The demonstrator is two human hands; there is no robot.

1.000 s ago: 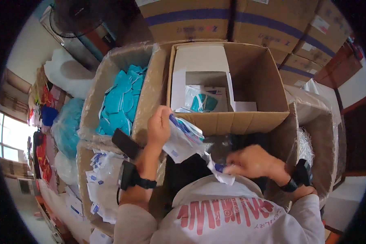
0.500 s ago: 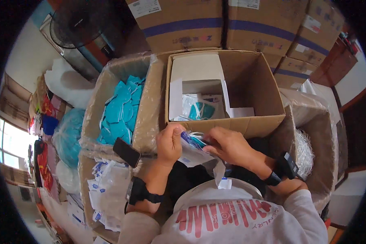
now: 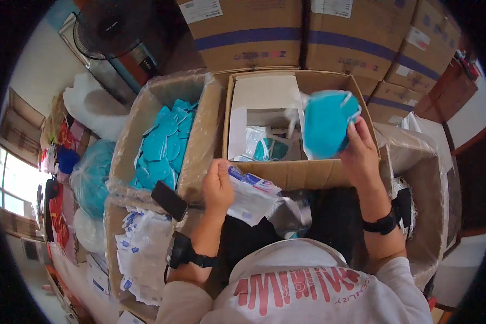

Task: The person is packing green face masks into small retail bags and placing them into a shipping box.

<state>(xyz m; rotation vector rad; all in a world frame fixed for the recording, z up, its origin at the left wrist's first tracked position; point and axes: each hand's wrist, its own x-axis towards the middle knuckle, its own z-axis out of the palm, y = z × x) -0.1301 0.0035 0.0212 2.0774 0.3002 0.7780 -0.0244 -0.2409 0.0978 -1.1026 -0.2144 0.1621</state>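
Observation:
My right hand [image 3: 360, 154] is up at the right, closed on a teal face mask [image 3: 328, 127] with white straps. The mask is slightly blurred and hangs over the front right of an open carton [image 3: 308, 174]. Lower on the left, my left hand [image 3: 218, 182] pinches the edge of a clear plastic bag [image 3: 251, 198] with blue print, which droops over my lap. Inside the carton lies a white box [image 3: 267, 92] with a cut-out opening. Through that opening shows a teal mask [image 3: 269, 149] among clear wrapping.
Left of the carton, a plastic-lined box [image 3: 197, 146] holds a pile of teal masks [image 3: 164, 143]. Nearer, another box holds printed plastic bags [image 3: 146, 254]. A black phone [image 3: 169, 200] rests on their edges. On the right stands a lined box [image 3: 426, 183] with white strands; stacked cartons [image 3: 248, 32] rise behind.
The mask has come out of the bag and moved up and right in my right hand. My left hand has stayed nearly in place with the bag, now hanging flatter.

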